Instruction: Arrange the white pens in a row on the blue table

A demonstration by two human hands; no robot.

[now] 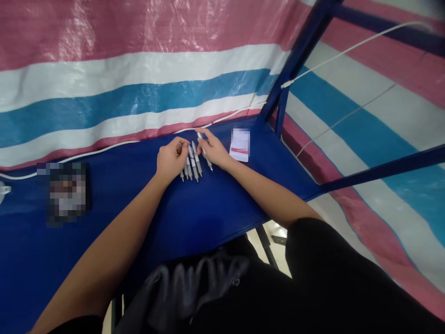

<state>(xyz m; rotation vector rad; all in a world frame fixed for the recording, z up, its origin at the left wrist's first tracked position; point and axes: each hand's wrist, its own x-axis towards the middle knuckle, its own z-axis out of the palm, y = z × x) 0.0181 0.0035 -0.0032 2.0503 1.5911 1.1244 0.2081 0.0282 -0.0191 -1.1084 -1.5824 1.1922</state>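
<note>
Both bare hands are over the far half of the table (pixel 194 222), near its far edge and close together with a narrow gap between them. The left hand (pixel 169 160) has its back turned up, the fingers curled and the index arched toward the thumb. The right hand (pixel 212 148) is closed in a pinch, its index reaching toward the far edge and its thumb bent below. The left forearm (pixel 128 227) slants in from the near side; the right forearm (pixel 269 188) comes in across the near edge from the right. Black sleeves (pixel 309 250) cover the upper arms, and the torso (pixel 264 297) is at the near edge.
</note>
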